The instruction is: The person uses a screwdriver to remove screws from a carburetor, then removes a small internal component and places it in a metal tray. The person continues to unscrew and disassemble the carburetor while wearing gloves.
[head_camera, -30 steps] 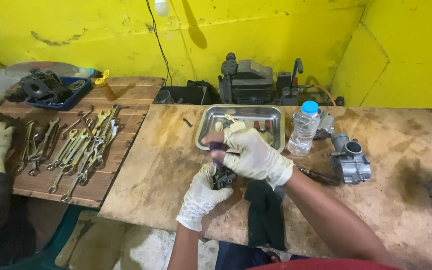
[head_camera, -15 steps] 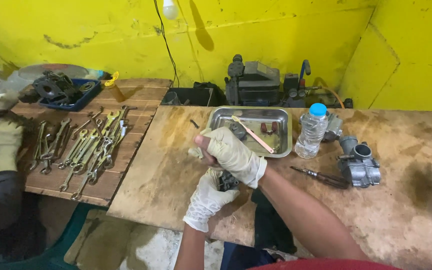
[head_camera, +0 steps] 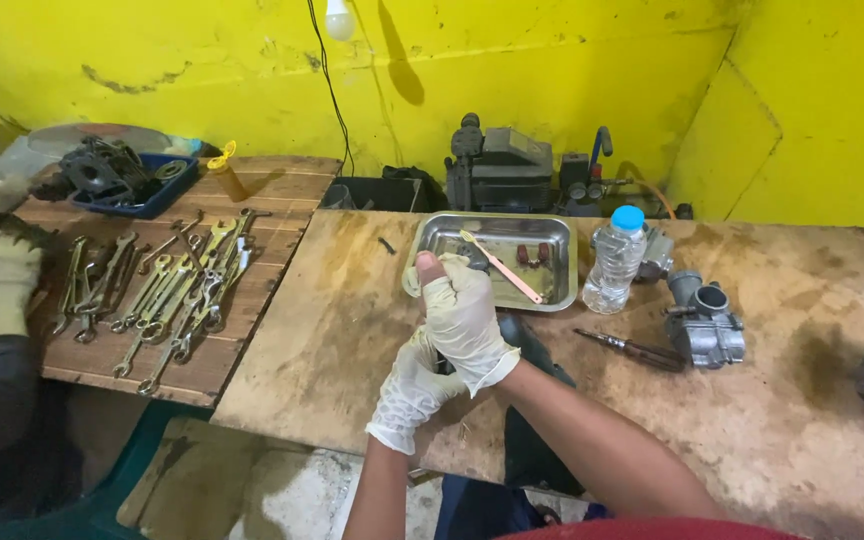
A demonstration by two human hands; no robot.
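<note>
Far off my left hand [head_camera: 414, 385], a co-worker's gloved hand [head_camera: 4, 272] rests by the spanners [head_camera: 167, 285]. My left hand cups a small dark part [head_camera: 442, 362] from below, steadying it; my right hand [head_camera: 462, 312] is clenched on top. Steel tray [head_camera: 432, 232] just beyond, bottle [head_camera: 613, 260] to the right; bare bench [head_camera: 332, 330] reaches the near edge.

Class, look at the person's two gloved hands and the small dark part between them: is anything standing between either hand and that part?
Nothing visible does. The left hand and the right hand both close directly around the small dark part, in front of the metal tray.
</note>
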